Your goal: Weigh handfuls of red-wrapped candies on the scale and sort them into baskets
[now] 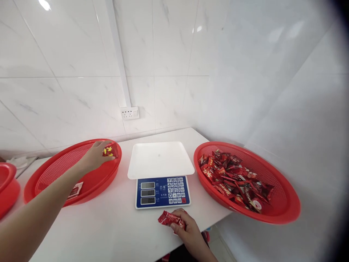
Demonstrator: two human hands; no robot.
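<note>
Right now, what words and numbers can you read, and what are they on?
"志准": blue panel of the scale
"7 8 9", "4 5 6", "1 2 3", "0": number keys on that panel
Too faint to be sure: the three displays
Too small: other key labels
Too blurred: red packet in the left hand, red wrapper in the right hand, packets in the right basket

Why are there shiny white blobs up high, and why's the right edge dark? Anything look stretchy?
Head view: the bright blobs are probably lamps reflecting off the glossy white tiled wall; head view: the lens rim maybe darkens that edge; head view: the rightmost red plastic mesh basket looks stretched.
</note>
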